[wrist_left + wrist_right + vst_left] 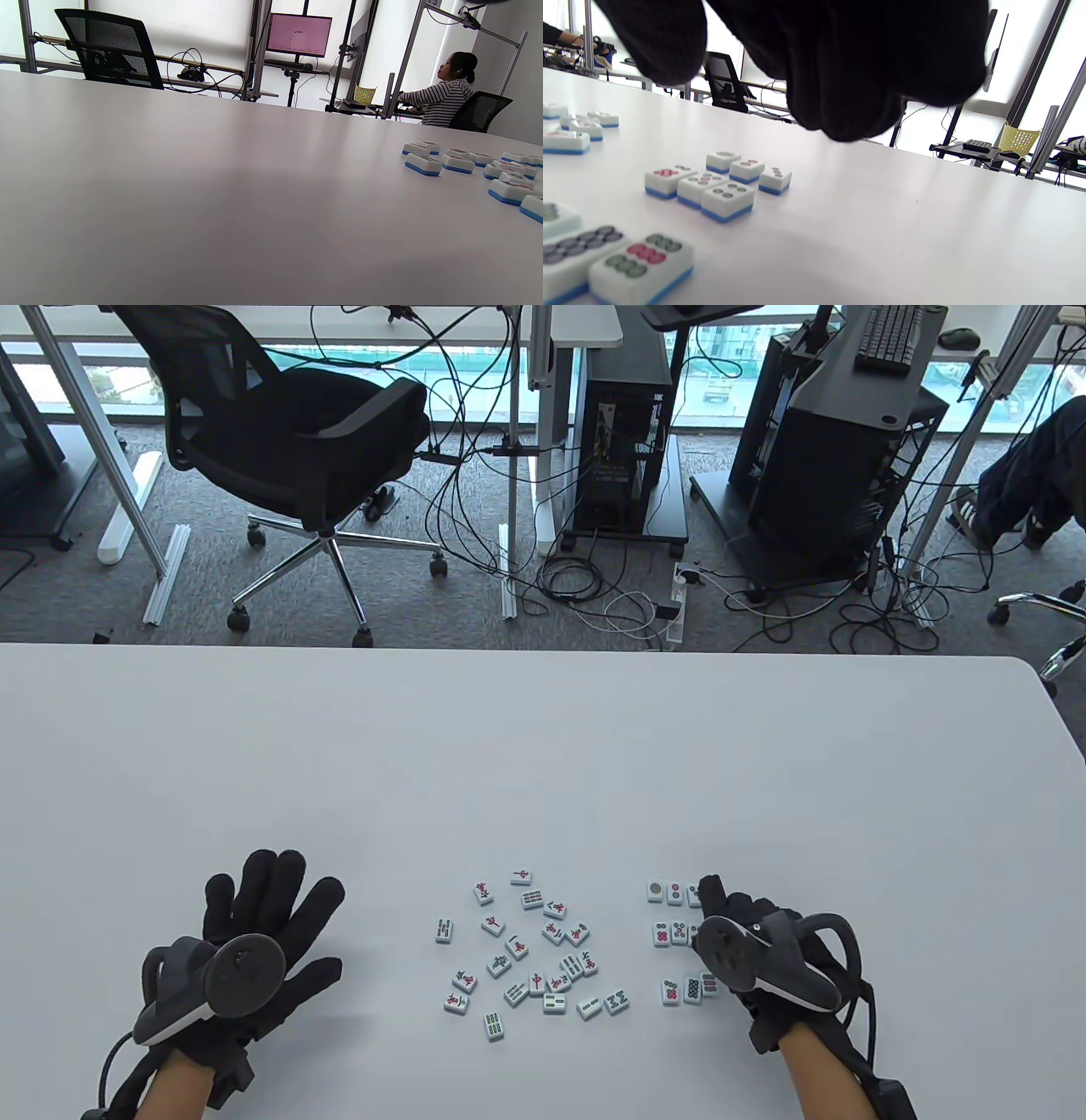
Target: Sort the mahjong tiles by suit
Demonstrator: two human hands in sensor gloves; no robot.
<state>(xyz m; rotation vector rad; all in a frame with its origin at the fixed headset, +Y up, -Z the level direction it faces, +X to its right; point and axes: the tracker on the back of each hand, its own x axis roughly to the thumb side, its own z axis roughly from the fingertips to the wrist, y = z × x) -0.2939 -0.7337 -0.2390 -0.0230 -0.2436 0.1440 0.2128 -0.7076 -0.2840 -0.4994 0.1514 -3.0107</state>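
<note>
A loose pile of white, blue-backed mahjong tiles (530,950) lies face up at the near middle of the white table (543,746), mixing red-character and green-bamboo faces. To its right, circle-suit tiles sit in three short rows (670,933). My right hand (721,912) hovers over the right end of these rows, its fingers (840,63) loosely curled above the table and holding nothing. The circle tiles (727,199) lie free beneath it. My left hand (280,899) lies flat on the table left of the pile, fingers spread. The left wrist view shows only the pile's tiles (458,163).
The table's far edge (543,649) runs across the middle of the table view, its right corner rounded. Beyond it stand an office chair (297,432), computer towers and floor cables. A person (445,101) sits at a desk in the background.
</note>
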